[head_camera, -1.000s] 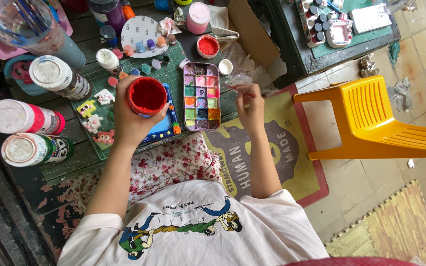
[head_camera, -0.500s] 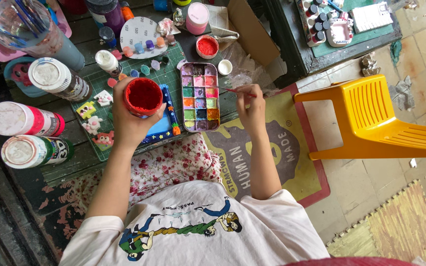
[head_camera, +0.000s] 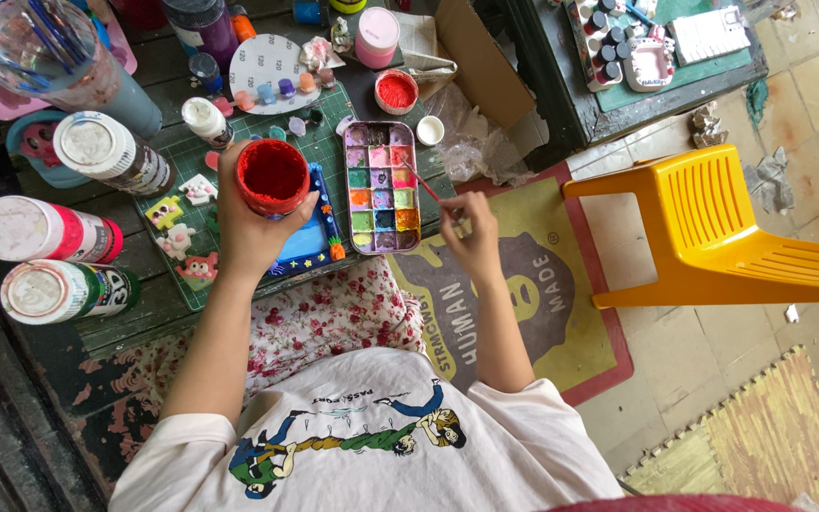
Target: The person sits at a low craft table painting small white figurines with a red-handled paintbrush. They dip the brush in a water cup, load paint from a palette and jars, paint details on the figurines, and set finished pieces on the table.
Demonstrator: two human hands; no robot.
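My left hand [head_camera: 244, 226] grips a round jar of red paint [head_camera: 272, 175], held open-side up over a green cutting mat [head_camera: 239, 142]. A thin paintbrush [head_camera: 426, 186] is pinched in my right hand [head_camera: 473, 235], its tip resting on the orange and red wells of a rectangular paint palette [head_camera: 380, 186] with several coloured squares. Under the jar lies a blue painted piece [head_camera: 307, 242]. Small painted figures [head_camera: 182, 228] sit on the mat to the left.
Paint bottles [head_camera: 49, 232] lie at the left, a cup of brushes [head_camera: 45, 52] at top left, a round palette [head_camera: 272, 62] and a small red paint cup [head_camera: 395, 92] behind. A yellow plastic chair [head_camera: 713, 228] stands on the tiled floor at right.
My left hand has shifted the red jar slightly down and left. The brush tip has moved onto the palette's right-hand wells.
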